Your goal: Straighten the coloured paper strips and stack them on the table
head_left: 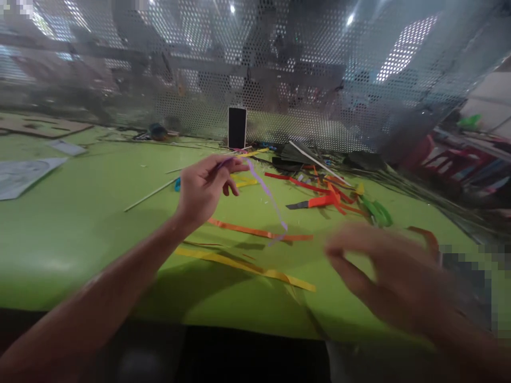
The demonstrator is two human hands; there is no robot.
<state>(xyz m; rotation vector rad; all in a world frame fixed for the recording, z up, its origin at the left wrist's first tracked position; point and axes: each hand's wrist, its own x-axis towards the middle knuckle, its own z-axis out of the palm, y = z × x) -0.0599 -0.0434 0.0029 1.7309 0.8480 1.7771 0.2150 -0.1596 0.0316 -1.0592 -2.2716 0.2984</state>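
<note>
Between the thumb and fingers of my left hand (205, 183) is one end of a thin purple strip (266, 191). The rest of it hangs to the right, and its lower end bends over an orange strip (255, 232) on the green table (120, 266). Closer to me lies a longer yellow strip (243, 266). My right hand (383, 271) is raised over the right side of the table, smeared by motion. Its thumb and forefinger curve toward each other, and I cannot make out anything in them.
A dark phone-like slab (237, 127) stands upright against the perforated metal screen (255, 69). Red strips (299, 182), an orange-handled knife (319, 201) and green-handled scissors (377, 211) lie at the right. A thin stick (149, 196) and papers (27, 175) are at the left.
</note>
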